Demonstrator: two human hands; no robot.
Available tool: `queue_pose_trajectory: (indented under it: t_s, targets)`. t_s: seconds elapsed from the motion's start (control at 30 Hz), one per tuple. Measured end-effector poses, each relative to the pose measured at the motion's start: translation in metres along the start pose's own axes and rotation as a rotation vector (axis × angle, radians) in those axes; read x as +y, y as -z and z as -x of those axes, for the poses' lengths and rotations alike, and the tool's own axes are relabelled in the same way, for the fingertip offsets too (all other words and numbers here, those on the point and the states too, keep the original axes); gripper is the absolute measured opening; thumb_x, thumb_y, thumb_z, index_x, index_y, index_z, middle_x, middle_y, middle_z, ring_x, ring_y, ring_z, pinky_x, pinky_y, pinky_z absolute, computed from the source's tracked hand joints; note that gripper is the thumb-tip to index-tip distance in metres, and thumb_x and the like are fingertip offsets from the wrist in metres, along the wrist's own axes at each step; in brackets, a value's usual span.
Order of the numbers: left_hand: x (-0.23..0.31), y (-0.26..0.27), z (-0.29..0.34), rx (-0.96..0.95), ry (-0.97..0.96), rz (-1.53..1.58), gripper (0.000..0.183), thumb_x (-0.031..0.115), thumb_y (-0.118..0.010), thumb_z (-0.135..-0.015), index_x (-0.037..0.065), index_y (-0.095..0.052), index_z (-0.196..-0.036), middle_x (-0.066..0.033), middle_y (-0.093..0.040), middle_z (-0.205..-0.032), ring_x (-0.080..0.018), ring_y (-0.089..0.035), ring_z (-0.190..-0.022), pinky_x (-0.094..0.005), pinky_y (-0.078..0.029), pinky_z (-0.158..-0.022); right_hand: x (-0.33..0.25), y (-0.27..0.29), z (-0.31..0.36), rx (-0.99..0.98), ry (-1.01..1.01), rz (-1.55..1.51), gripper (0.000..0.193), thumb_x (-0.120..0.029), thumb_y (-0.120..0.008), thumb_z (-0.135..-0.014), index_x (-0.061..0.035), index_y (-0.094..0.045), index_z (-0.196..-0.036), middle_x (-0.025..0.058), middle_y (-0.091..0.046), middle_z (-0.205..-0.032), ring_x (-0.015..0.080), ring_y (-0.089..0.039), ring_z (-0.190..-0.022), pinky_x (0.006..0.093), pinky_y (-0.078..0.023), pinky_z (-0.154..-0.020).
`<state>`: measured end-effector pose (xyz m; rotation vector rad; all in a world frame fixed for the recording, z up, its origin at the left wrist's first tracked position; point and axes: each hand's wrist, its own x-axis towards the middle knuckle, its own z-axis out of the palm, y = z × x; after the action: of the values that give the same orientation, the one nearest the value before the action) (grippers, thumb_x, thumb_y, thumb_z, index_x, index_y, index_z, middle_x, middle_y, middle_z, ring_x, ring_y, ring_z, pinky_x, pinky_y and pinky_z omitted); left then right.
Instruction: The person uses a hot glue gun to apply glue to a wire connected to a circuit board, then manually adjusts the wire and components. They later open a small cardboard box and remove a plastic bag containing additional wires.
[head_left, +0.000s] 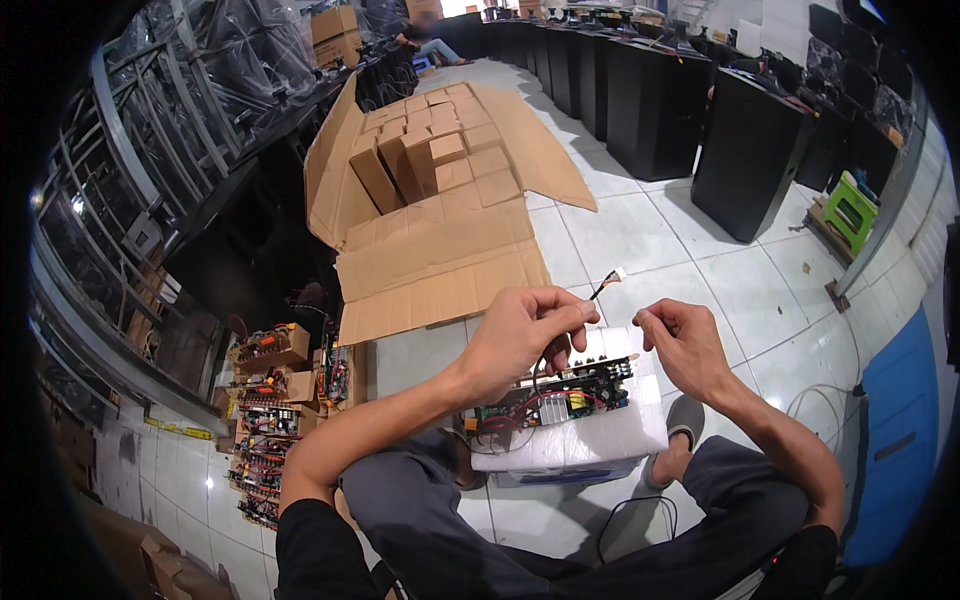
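A large open cardboard box (440, 262), packed with small cartons (452, 175), lies at 11 o'clock from the circuit board (580, 402). A pile of similar boards (265, 425) sits at 9 o'clock. White foam block (570, 447) stands between the person's legs, directly under the circuit board. Right hand (685, 345) is at 2 o'clock, fingers curled, thumb and fingertips close; cannot tell whether they pinch anything. Left hand (530, 328), at 12 o'clock, grips a thin cable (599, 292); its white plug (620, 272) points toward 1 o'clock.
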<state>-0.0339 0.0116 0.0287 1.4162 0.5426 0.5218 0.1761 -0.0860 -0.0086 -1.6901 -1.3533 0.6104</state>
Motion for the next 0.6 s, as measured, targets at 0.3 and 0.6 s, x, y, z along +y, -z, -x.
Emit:
queue_pose_trajectory:
  t_s: [0.3, 0.6]
  targets:
    - [0.0012, 0.002, -0.0009, 0.003, 0.004, 0.008, 0.022, 0.017, -0.061, -0.094, -0.005, -0.066, -0.096, -0.0051, -0.061, -0.071, -0.0085, -0.056, -0.054, -0.0211, -0.043, -0.047, 0.0022, -0.0012, -0.0025, 0.007, 0.014, 0.004, 0.03, -0.02, -0.058, -0.094, 0.008, -0.067, -0.091, 0.008, -0.062, -0.063, 0.0101, -0.052, -0.055, 0.0286, -0.043, -0.052]
    - [0.0015, 0.0009, -0.0002, 0.036, -0.004, 0.005, 0.02, 0.018, -0.061, -0.094, -0.001, -0.068, -0.092, -0.0042, -0.061, -0.07, -0.0079, -0.055, -0.053, -0.0216, -0.043, -0.045, 0.0025, -0.0011, -0.0025, 0.002, 0.017, 0.013, 0.031, -0.02, -0.057, -0.094, 0.0082, -0.067, -0.09, 0.0085, -0.062, -0.062, 0.0111, -0.053, -0.054, 0.0285, -0.043, -0.052]
